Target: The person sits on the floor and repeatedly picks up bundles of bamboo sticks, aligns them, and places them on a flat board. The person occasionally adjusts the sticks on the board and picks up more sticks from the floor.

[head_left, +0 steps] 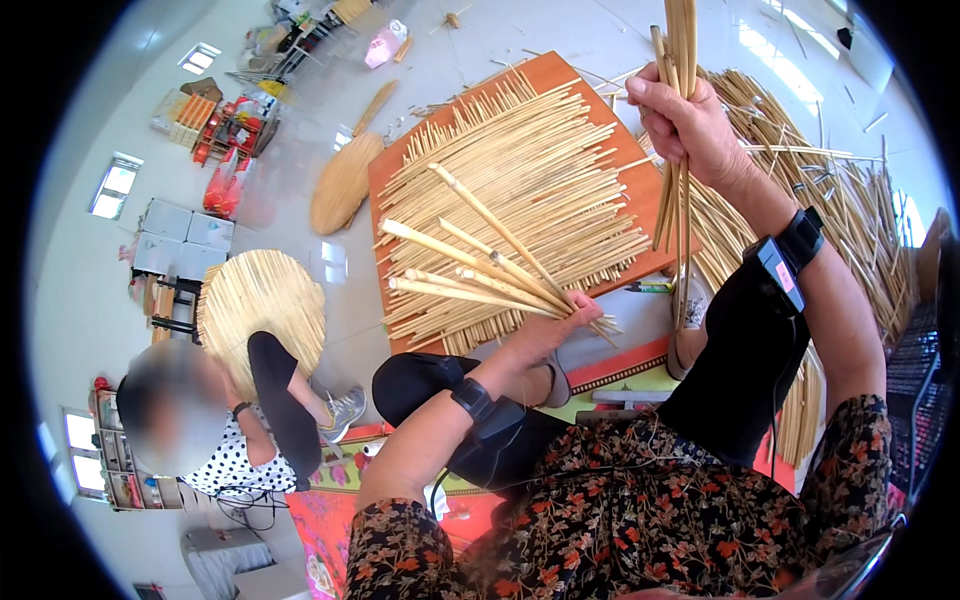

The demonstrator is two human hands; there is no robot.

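My left hand (575, 315) is closed round a spread bunch of pale stalks (490, 262), which fan out to the upper left over the near edge of a board. Higher up on the right, my right hand (685, 125) grips a second bundle of stalks (681, 40) held roughly upright, with ends sticking out above and below the fist. Between and beyond my hands, a layer of stalks (500, 170) lies side by side across a reddish-brown board (640, 195). Their ends are uneven along both sides.
A large heap of loose stalks (840, 200) lies on the floor at the right. A round stalk mat (262, 300) stands by a seated person (235, 440) on the left. An oval woven piece (345, 185) lies left of the board. Boxes (188, 238) stand farther left.
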